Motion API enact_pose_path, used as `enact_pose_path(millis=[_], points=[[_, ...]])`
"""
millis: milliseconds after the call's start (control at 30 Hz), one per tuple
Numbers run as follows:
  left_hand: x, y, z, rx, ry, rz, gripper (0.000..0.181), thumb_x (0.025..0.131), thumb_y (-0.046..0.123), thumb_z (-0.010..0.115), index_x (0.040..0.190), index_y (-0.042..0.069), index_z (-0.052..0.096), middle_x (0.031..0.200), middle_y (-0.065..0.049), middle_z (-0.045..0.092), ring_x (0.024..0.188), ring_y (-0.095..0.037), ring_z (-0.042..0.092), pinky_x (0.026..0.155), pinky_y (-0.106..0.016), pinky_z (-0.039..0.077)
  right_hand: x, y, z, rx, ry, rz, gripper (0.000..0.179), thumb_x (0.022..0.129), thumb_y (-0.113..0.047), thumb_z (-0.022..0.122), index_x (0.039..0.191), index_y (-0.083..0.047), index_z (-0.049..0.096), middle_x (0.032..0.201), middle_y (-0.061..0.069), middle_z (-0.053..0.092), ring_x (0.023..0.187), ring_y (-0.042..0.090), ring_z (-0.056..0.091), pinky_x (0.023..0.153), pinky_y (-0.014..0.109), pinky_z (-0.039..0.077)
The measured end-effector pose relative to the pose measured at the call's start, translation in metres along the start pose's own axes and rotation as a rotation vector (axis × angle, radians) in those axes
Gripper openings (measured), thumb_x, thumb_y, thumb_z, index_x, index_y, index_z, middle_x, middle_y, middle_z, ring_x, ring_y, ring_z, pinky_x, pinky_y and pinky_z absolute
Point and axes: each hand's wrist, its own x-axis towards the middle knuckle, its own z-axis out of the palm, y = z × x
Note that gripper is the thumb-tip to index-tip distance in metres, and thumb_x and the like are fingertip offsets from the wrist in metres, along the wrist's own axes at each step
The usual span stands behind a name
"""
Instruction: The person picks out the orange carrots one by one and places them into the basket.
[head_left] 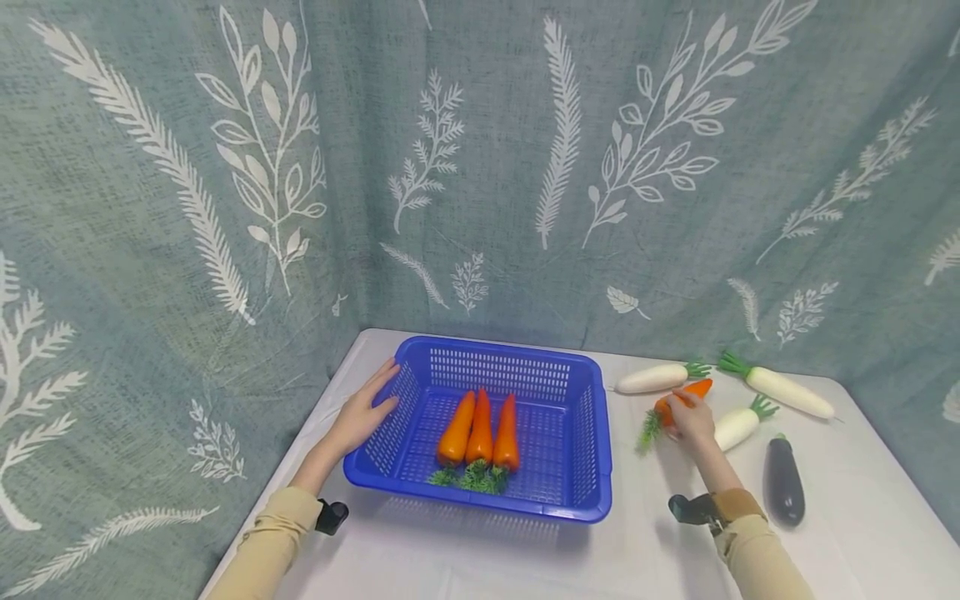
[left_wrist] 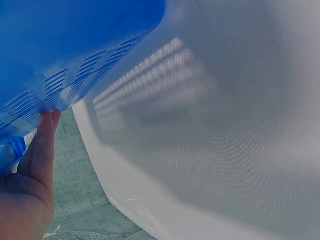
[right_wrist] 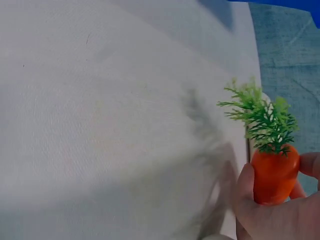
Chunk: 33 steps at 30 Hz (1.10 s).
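A blue plastic basket (head_left: 480, 497) with perforated walls stands on the table, and several orange carrots with leafy green tops, such as this carrot (head_left: 481, 429), lie inside it. My left hand (head_left: 360, 421) rests at the basket's left rim, its fingers fairly straight. Seen from the left wrist, the fingers (left_wrist: 44, 145) touch the slotted wall. To the right of the basket, my right hand (head_left: 693, 421) holds another carrot (right_wrist: 275, 172), thumb and fingers on either side of its thick end. The leafy top points toward the basket; the carrot's tip is hidden in the right wrist view.
Around my right hand lie a white radish (head_left: 651, 379) behind, a second white radish (head_left: 791, 392) farther right, and a third radish (head_left: 735, 428) beside the wrist. A dark eggplant (head_left: 784, 483) is at the right. A patterned green curtain (head_left: 495, 167) hangs behind the white table (head_left: 420, 550).
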Motion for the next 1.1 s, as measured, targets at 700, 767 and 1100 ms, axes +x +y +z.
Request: enact_pose_path(millis=[700,767,1100], points=[[0.0,0.003,-0.001,0.004,-0.016,-0.02,0.053,0.098,0.002,0.049,0.148,-0.007,0.032,0.158,-0.022,0.02,0.144,-0.042,0.019,0.115,-0.056,0.018,-0.014,-0.015,-0.013,0.315,-0.077,0.025,0.054,0.101,-0.02,0.041,0.153,-0.008,0.029,0.152,0.015,0.026,0.1,0.007,0.05,0.092,0.022,0.05],[0.0,0.002,-0.001,0.005,-0.014,-0.016,0.053,0.098,0.002,0.05,0.148,-0.007,0.033,0.158,-0.023,0.021,0.143,-0.043,0.02,0.115,-0.056,0.019,-0.016,-0.016,-0.013,0.326,-0.093,0.015,0.054,0.102,-0.022,0.042,0.153,-0.009,0.03,0.147,0.012,0.031,0.092,0.002,0.052,0.089,0.021,0.051],[-0.001,0.002,-0.001,0.014,-0.005,0.001,0.053,0.098,0.004,0.05,0.147,-0.008,0.033,0.158,-0.023,0.021,0.143,-0.044,0.02,0.114,-0.059,0.019,-0.02,-0.021,-0.012,0.323,-0.163,0.008,0.053,0.103,-0.024,0.04,0.154,-0.013,0.03,0.149,0.011,0.032,0.091,0.001,0.054,0.08,0.019,0.052]])
